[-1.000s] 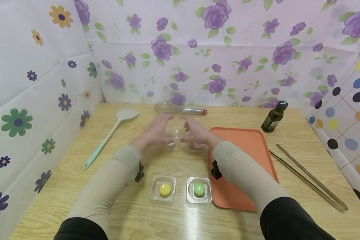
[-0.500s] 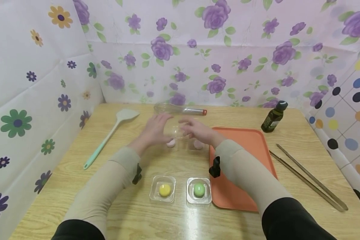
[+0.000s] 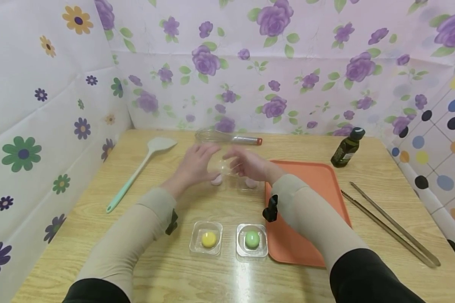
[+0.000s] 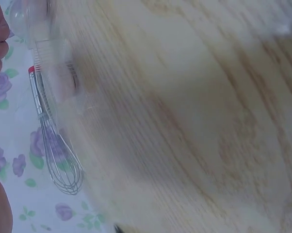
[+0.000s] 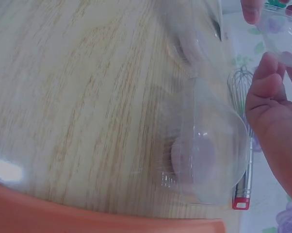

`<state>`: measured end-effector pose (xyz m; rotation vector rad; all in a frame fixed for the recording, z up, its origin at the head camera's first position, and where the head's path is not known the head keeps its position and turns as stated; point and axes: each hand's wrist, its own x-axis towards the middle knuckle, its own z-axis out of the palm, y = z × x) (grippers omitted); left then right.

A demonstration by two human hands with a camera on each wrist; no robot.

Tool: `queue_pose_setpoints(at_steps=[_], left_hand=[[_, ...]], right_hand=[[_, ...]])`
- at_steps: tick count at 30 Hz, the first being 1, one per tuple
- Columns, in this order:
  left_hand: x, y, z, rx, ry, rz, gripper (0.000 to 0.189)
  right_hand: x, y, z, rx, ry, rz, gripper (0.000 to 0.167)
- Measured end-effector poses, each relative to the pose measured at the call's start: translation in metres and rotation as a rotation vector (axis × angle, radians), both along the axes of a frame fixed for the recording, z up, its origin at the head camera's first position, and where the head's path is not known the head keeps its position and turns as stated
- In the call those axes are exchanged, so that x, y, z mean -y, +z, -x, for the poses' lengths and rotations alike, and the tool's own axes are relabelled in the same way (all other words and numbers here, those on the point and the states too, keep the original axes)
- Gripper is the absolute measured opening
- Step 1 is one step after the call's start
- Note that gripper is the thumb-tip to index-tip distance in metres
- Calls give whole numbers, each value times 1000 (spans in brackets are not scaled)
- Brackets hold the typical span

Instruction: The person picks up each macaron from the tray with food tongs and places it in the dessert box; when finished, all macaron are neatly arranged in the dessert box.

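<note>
My left hand (image 3: 195, 165) and right hand (image 3: 251, 165) face each other near the back of the table. Between them they hold a clear plastic dome lid (image 3: 223, 166), its edge at the fingertips of both. In the right wrist view, right-hand fingers (image 5: 268, 80) are curled at the clear plastic. Below the hands sit pale pink balls (image 3: 216, 180) in clear plastic boxes; one box (image 5: 223, 145) shows a domed top in the right wrist view. Nearer the front, a yellow ball (image 3: 209, 239) and a green ball (image 3: 252, 239) sit in square clear trays.
An orange tray (image 3: 307, 235) lies under the right forearm. A whisk (image 3: 229, 137) lies behind the hands, a turner (image 3: 142, 170) with a mint handle at left. Metal tongs (image 3: 392, 227) and a dark bottle (image 3: 347, 147) are at right.
My right hand has turned inward and its fingers have curled more at the dome lid. The left hand stays almost in place, and the boxes have not moved.
</note>
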<state>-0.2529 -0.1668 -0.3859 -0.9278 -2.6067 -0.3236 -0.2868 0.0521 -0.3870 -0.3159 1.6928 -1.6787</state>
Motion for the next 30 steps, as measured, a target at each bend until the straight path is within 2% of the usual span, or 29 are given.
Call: queue_pose_setpoints(at_steps=[8,10,12,14,17,22,26,30], left_hand=[[2,-4,-1,-183,-54,32,88],[2,-4,-2,-206,-61,55,89],[2,-3,-3,-190,-56,65,90],[1,-1,-4,-139,-38,71,89],[0,1,-5,-8,5,47,91],[0,4,-5,208,73,-37,97],[3,4,-4,308,102,-73,103],[6,2,0,389,109,-107,104]], right_hand=[[-1,4,-3,37,63,-51,61],[0,4,-3,33,59,-55,60],[-1,3,-4,22,49,-55,59],[-2,2,-4,2,37,-56,57],[-3,-1,-4,-67,32,-51,54],[-6,-5,-3,-298,95,-104,52],[-7,-5,-4,-470,114,-210,55],[-5,-5,-5,-556,103,-251,56]])
